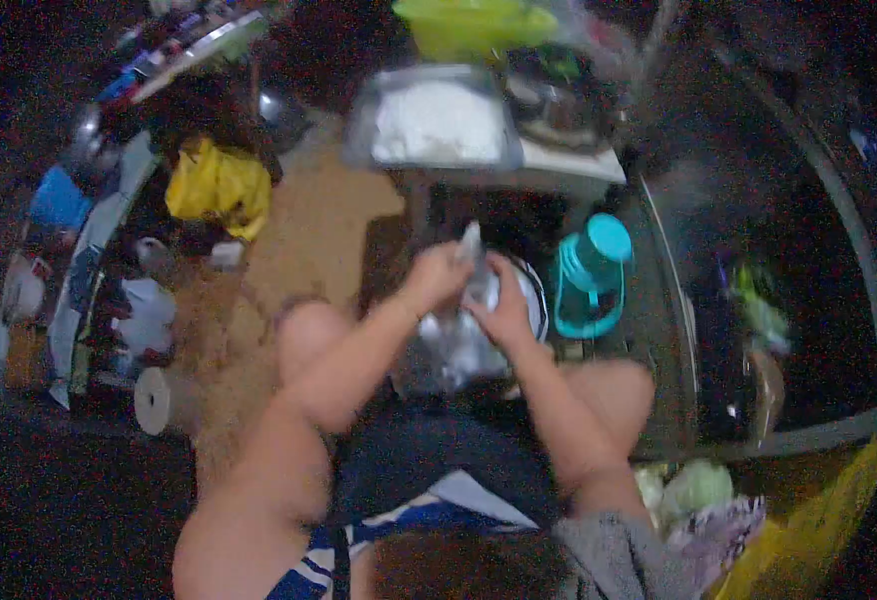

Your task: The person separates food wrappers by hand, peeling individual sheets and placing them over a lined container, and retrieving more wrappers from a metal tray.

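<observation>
Both of my hands meet in front of my knees, over a shiny metal vessel [454, 355] and a round pale dish or lid [529, 300]. My left hand [439, 275] is closed around a slim greyish-white object [473, 243] that points up and away from me. From the other side, my right hand [502, 305] has its fingers curled against the lower part of the same object. Motion blur hides what exactly the object is and the finer finger contact.
A tray of white material [434, 122] stands ahead on a low table [579, 165], with a lime-green basin [474, 25] behind. A turquoise container [592, 275] is at right. A yellow bag [219, 185] and a white roll [153, 401] lie left. Vegetables [697, 488] are at lower right.
</observation>
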`<control>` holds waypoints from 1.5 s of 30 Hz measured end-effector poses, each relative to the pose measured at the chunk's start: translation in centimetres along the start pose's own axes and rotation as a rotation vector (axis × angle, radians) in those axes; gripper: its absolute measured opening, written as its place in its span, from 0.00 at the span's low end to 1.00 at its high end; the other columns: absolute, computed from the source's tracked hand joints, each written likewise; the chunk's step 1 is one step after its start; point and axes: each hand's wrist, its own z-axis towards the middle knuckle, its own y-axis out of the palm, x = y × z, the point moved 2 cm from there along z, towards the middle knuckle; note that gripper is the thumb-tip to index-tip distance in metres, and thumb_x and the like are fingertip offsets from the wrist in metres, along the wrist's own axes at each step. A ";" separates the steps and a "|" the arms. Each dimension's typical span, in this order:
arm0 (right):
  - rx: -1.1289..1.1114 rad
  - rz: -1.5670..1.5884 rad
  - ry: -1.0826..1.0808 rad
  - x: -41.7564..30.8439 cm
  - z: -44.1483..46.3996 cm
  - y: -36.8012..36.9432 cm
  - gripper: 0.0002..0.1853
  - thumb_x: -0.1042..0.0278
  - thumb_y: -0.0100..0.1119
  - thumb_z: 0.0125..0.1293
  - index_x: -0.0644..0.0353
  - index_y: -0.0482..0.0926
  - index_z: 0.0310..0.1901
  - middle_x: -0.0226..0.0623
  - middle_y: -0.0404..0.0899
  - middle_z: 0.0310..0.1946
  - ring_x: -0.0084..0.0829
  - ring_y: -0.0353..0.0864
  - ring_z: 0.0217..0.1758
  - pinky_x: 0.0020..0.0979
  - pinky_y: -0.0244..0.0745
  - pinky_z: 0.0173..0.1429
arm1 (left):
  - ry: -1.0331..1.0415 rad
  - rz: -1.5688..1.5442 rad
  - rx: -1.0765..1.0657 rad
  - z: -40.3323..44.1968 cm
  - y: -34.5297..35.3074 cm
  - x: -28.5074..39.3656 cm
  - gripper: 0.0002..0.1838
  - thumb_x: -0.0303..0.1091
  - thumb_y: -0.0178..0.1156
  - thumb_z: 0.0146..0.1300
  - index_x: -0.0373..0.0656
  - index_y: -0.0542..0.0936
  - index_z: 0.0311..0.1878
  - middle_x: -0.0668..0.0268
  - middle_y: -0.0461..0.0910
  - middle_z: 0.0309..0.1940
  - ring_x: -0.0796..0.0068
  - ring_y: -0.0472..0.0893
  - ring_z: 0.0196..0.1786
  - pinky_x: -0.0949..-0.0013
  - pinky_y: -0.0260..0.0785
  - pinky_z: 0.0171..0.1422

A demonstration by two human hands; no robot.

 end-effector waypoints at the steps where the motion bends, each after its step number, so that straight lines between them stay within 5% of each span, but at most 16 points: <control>1: -0.028 -0.027 -0.102 -0.3 0.2 0.6 0.39 0.68 0.69 0.46 0.64 0.62 0.61 0.51 0.67 0.57 0.48 0.68 0.61 0.39 0.63 0.66 | -0.122 -0.061 -0.053 -0.6 -1.1 2.1 0.15 0.40 0.61 0.54 0.40 0.81 0.40 0.50 0.82 0.36 0.54 0.82 0.40 0.59 0.72 0.47; 4: 0.006 -0.038 0.016 1.0 -1.2 1.5 0.31 0.65 0.66 0.49 0.60 0.67 0.56 0.47 0.75 0.47 0.39 0.77 0.48 0.36 0.73 0.51 | 0.002 -0.099 0.035 -1.5 0.1 1.3 0.15 0.40 0.58 0.55 0.38 0.81 0.38 0.48 0.81 0.35 0.47 0.80 0.42 0.55 0.72 0.49; 10: 0.044 -0.037 0.151 1.4 -1.0 0.7 0.14 0.66 0.65 0.54 0.64 0.77 0.40 0.45 0.79 0.32 0.37 0.80 0.37 0.34 0.74 0.42 | -0.182 -0.310 -0.192 -0.5 0.5 1.6 0.18 0.45 0.64 0.56 0.40 0.81 0.40 0.63 0.83 0.33 0.73 0.79 0.34 0.66 0.72 0.42; 13: 0.067 0.026 0.230 2.1 0.2 -0.6 0.09 0.67 0.62 0.57 0.63 0.77 0.35 0.41 0.80 0.29 0.32 0.79 0.32 0.33 0.73 0.38 | -0.033 -0.381 -0.303 0.4 0.6 2.6 0.18 0.43 0.67 0.52 0.40 0.82 0.41 0.66 0.83 0.34 0.77 0.78 0.35 0.68 0.72 0.43; 15: 0.118 0.073 0.068 2.9 1.1 -1.5 0.08 0.68 0.60 0.59 0.63 0.76 0.29 0.37 0.77 0.26 0.27 0.75 0.29 0.28 0.70 0.36 | 0.101 -0.215 -0.257 0.7 0.6 2.1 0.20 0.41 0.70 0.49 0.41 0.81 0.43 0.65 0.83 0.36 0.75 0.79 0.39 0.68 0.72 0.47; 17: 0.103 0.255 0.174 5.2 1.3 -0.7 0.08 0.68 0.61 0.59 0.62 0.74 0.27 0.27 0.71 0.22 0.20 0.68 0.28 0.26 0.66 0.33 | 0.082 -0.107 -0.125 0.4 -0.1 2.4 0.11 0.36 0.69 0.49 0.39 0.82 0.30 0.64 0.81 0.27 0.78 0.76 0.31 0.67 0.71 0.38; 18: 0.101 0.196 0.180 3.1 5.8 -3.0 0.07 0.69 0.62 0.59 0.61 0.75 0.29 0.27 0.71 0.23 0.19 0.68 0.29 0.25 0.66 0.34 | -0.076 -0.292 -0.147 3.9 -1.5 3.9 0.08 0.33 0.67 0.51 0.39 0.81 0.28 0.67 0.79 0.24 0.79 0.75 0.29 0.69 0.70 0.35; 21: 0.073 0.299 0.238 2.9 8.5 -4.0 0.11 0.64 0.66 0.54 0.64 0.78 0.32 0.37 0.79 0.27 0.31 0.77 0.33 0.33 0.73 0.39 | -0.149 -0.494 -0.096 4.7 -3.9 7.4 0.06 0.29 0.64 0.55 0.39 0.78 0.27 0.70 0.77 0.23 0.83 0.73 0.27 0.74 0.67 0.32; 24: 0.039 0.407 0.346 2.0 9.0 -4.5 0.11 0.65 0.65 0.55 0.64 0.77 0.32 0.37 0.78 0.27 0.31 0.77 0.31 0.32 0.73 0.37 | -0.059 -0.454 -0.014 6.3 -2.5 6.1 0.06 0.29 0.64 0.56 0.39 0.77 0.28 0.70 0.77 0.23 0.83 0.72 0.27 0.74 0.67 0.33; 30: 0.115 0.217 0.069 2.1 9.5 -4.3 0.10 0.66 0.63 0.58 0.61 0.76 0.36 0.36 0.78 0.31 0.31 0.77 0.35 0.29 0.72 0.43 | -0.062 -0.440 0.006 5.7 -2.3 7.1 0.08 0.33 0.64 0.56 0.38 0.78 0.28 0.67 0.78 0.23 0.80 0.74 0.27 0.72 0.67 0.33; 33: 0.177 0.241 0.045 -1.2 8.8 -4.8 0.07 0.70 0.60 0.61 0.63 0.74 0.33 0.29 0.74 0.28 0.21 0.69 0.32 0.25 0.67 0.40 | 0.040 -0.274 0.033 5.7 -0.8 7.1 0.10 0.36 0.63 0.57 0.38 0.78 0.29 0.64 0.78 0.23 0.77 0.75 0.27 0.70 0.68 0.34; 37: 0.218 0.096 0.179 1.0 9.1 -4.7 0.06 0.68 0.57 0.61 0.62 0.75 0.35 0.41 0.78 0.33 0.41 0.77 0.38 0.37 0.71 0.46 | 0.132 -0.238 0.050 5.5 -0.2 7.2 0.11 0.36 0.62 0.57 0.38 0.77 0.28 0.62 0.78 0.23 0.74 0.75 0.28 0.68 0.68 0.34; 45: 0.334 0.032 0.280 0.9 8.7 -5.4 0.07 0.68 0.51 0.65 0.63 0.74 0.38 0.47 0.78 0.34 0.47 0.76 0.40 0.42 0.70 0.45 | -0.001 -0.351 0.043 5.3 0.1 7.4 0.09 0.34 0.58 0.60 0.38 0.75 0.33 0.62 0.77 0.27 0.74 0.74 0.31 0.69 0.68 0.38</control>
